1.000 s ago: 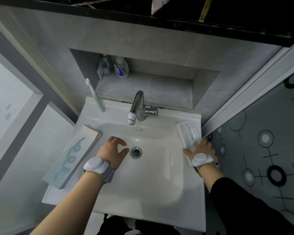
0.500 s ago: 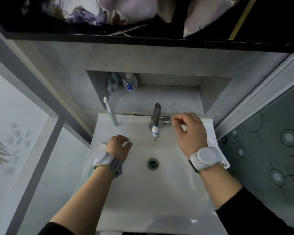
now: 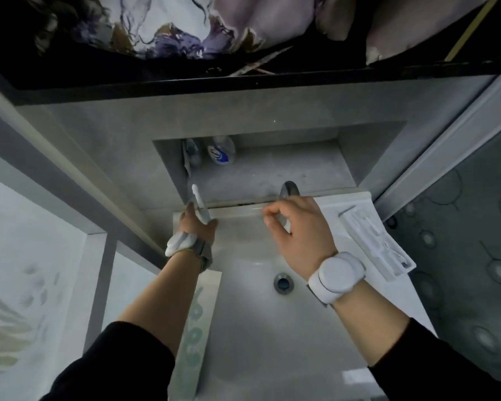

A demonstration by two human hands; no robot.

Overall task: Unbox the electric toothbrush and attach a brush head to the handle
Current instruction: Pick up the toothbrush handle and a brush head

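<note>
A pale green electric toothbrush with a white brush head on it leans against the wall at the sink's back left corner. My left hand is closed around the lower part of its handle. My right hand hovers over the faucet, thumb and forefinger pinched together, with nothing visible between them. The white inner tray of the toothbrush box lies on the right sink rim. The box lid with a teal pattern lies on the left rim, partly under my left forearm.
The white sink has a drain in the middle of the basin. Two bottles stand in the wall niche behind the faucet. A dark shelf overhangs above. A patterned wall closes the right side.
My left hand went from the basin to the back left corner and closed on the toothbrush handle. My right hand left the tray and came over the faucet. The view tilted upward.
</note>
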